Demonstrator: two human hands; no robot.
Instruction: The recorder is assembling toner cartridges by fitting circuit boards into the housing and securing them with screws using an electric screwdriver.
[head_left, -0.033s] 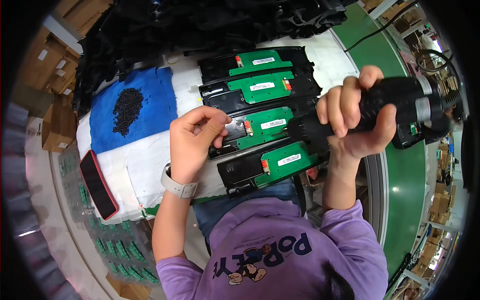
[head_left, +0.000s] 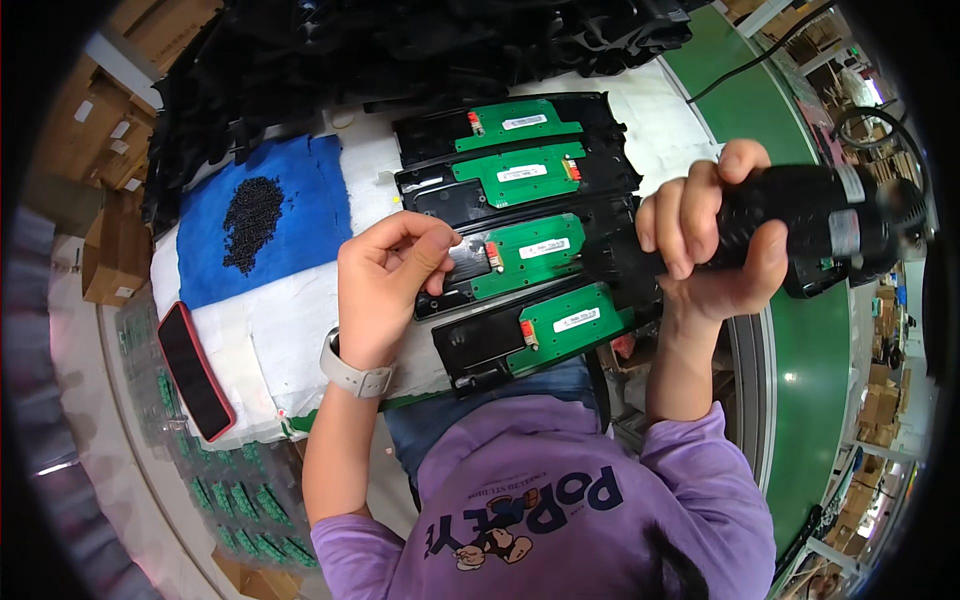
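Head view: screwdriver (head_left: 800, 225) inside right-hand grip (head_left: 715, 250).

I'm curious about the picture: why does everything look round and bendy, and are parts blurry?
Head view: fisheye lens bends the white padded table edges and green conveyor belt toward the black rim; centre is sharp, with green circuit boards crisp; cardboard boxes near the rim look smeared.

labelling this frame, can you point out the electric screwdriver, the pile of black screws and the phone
electric screwdriver (head_left: 800, 225), head view, on its black body beside the right hand's fingers
pile of black screws (head_left: 250, 208), head view, middle of the heap on the blue cloth
phone (head_left: 195, 370), head view, centre of its dark screen
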